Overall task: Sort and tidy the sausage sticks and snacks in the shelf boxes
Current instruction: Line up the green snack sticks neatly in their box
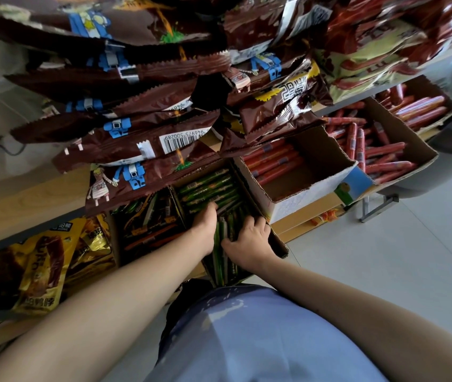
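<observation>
Your right hand [249, 238] curls over a bunch of green sticks [208, 188], thumb on the left side & fingers on the right, so it's pinching the bunch together. Your left hand [205, 223] is just beside it, fingertips dug down among the sticks & out of sight, so can't tell if it grips any or only presses. Both hands are inside the cardboard box [277, 242] on the low shelf, near you. Far half of the box: sticks lie crosswise, neat. Near half: they run near-to-far, under your hands. Prob. that's why you hold them bunched: to keep the loose lot from sliding while you square it up w/ the left hand as a stop. Brown bags [136, 125] hang over the far end, so you reach in from the near side. Red sticks [274, 161] sit in the next box to the right, apart from the green ones.
</observation>
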The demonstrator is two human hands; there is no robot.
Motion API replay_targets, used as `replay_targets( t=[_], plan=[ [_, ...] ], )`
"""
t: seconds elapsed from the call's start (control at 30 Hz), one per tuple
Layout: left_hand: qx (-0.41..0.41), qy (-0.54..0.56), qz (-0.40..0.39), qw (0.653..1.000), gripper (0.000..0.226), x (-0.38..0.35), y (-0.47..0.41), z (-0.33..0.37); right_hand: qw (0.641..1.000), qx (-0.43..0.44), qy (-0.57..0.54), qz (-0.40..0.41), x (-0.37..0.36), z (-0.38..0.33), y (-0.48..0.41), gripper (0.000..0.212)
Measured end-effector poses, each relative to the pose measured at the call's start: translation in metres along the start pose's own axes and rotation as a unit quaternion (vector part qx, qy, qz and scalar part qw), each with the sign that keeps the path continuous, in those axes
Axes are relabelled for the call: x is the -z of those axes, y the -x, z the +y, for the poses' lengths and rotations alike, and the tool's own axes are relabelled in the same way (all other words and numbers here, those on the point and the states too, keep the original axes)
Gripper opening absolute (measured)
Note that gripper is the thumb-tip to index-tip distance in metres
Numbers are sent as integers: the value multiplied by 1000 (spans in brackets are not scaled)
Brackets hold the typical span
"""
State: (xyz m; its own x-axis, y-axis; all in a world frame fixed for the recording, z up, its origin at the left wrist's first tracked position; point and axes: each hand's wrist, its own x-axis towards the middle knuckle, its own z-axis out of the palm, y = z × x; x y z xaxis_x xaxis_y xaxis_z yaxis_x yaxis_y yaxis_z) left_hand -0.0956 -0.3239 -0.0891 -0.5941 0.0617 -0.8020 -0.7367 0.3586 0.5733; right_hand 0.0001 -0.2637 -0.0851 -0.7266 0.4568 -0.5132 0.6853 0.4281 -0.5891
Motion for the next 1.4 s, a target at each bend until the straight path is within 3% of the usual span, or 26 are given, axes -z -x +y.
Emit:
replay_targets(
  t=[0.27, 0.37, 0.47, 0.53, 0.63, 0.73, 0.8, 0.93, 1.03, 1.2, 1.4],
  plan=[
    [19, -23, -18, 999, 47, 1, 15, 5, 997, -53, -47, -11, 5, 8, -8, 71],
    [26, -29, -31, 999, 55, 3, -5, -4, 976, -121, -176, -33, 7, 9, -12, 55],
    [36, -37, -46, 998, 62, 5, -27, -14, 967, -121, -219, -43, 9, 14, -17, 23],
    [34, -45, -59, 997, 58, 6, -13, -10, 955, -127, -263, -56, 11, 17, -20, 19],
    [31, -44, -73, 996, 44, 9, -4, -7, 934, -136, -316, -95, 12, 21, -24, 31],
    [37, -29, -94, 994, 60, 13, -2, -5, 906, -141, -373, -141, 13, 24, -27, 61],
    [29, -5, -115, 993, 52, 16, 5, -3, 885, -134, -415, -162, 15, 29, -29, 75],
    [23, 66, -157, 985, 38, 19, 4, -3, 863, -89, -451, -210, 21, 36, -30, 56],
    [18, 108, -170, 979, 37, 15, 5, -1, 868, -64, -436, -229, 22, 37, -29, 52],
    [-11, 113, -170, 979, 33, 7, 12, 2, 892, -64, -395, -209, 13, 36, -36, 72],
    [-19, 9, -155, 988, 26, 13, 17, -16, 881, -49, -396, -254, 9, 33, -39, 82]
  ],
)
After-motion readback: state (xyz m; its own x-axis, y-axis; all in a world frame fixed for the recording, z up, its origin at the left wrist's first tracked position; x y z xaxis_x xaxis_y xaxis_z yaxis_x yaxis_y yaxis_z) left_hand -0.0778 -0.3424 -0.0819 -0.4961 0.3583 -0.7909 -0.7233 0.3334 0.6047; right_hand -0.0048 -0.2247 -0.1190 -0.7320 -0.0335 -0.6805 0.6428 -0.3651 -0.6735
